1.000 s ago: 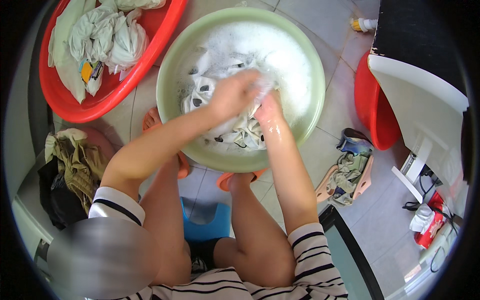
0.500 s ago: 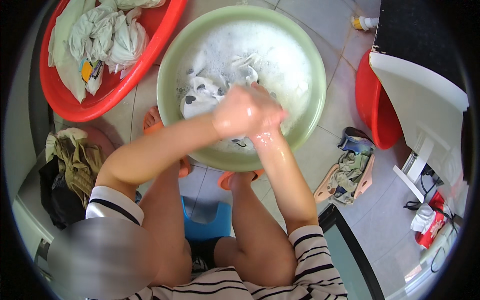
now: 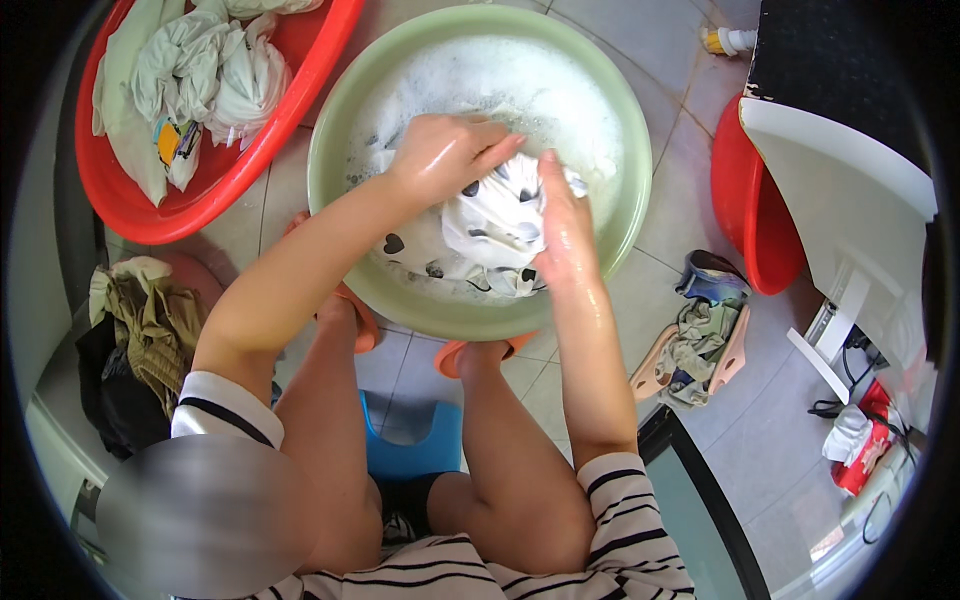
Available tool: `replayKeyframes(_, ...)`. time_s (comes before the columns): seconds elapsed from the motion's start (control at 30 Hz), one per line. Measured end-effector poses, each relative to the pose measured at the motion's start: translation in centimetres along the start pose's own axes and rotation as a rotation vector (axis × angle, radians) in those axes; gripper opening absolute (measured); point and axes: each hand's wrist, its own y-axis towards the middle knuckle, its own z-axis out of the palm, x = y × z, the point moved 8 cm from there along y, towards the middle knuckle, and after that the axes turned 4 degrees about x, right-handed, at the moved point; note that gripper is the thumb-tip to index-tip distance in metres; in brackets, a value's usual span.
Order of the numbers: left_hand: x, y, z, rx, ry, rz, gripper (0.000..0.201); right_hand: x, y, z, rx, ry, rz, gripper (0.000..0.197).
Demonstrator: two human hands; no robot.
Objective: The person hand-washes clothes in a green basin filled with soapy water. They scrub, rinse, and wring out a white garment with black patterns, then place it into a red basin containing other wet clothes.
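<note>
A wet white cloth with dark heart prints (image 3: 495, 222) is bunched between my hands, just above the suds in a pale green basin (image 3: 326, 215). My left hand (image 3: 448, 158) grips the cloth's upper left edge with curled fingers, its thumb pointing right. On the cloth's right side my right hand (image 3: 568, 228) is closed around it, thumb up, the fingers partly hidden by the fabric. Part of the cloth lies lower in the basin, toward me. White foam (image 3: 530, 80) covers the water, thickest at the far side.
At the upper left, a red basin (image 3: 215, 215) holds white laundry (image 3: 205, 85). Dark and olive clothes (image 3: 150, 320) lie below it. A blue stool (image 3: 415, 440) stands between my legs. To the right are another red basin (image 3: 740, 200), pink slippers with cloths (image 3: 655, 368) and a white cabinet (image 3: 840, 190).
My hands, pressed together and blurred before, have moved apart: the left shifted up and left, the right slightly right. The bunched cloth now shows between them.
</note>
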Motion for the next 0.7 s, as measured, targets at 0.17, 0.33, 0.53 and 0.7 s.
replayKeyframes(0.17,0.4,-1.5,-0.5,-0.023,0.123,0.145,0.024,3.4,0.9,-2.7,-0.114,-0.53,-0.503,0.018)
replayKeyframes(0.33,5.6,-2.1,4.7,0.518,-0.073,-0.272,0.042,-1.1,2.8,-0.3,-0.063,-0.944,-0.526,0.025)
replayKeyframes(0.53,6.5,-1.8,7.8,0.607,0.184,-0.164,0.03,-2.7,5.7,-0.3,-0.053,-1.664,-0.338,0.035)
replayKeyframes(0.7,6.7,-2.6,5.2,-0.153,-0.26,-0.177,0.027,-3.1,6.6,-2.0,-0.333,-0.593,-0.162,0.036)
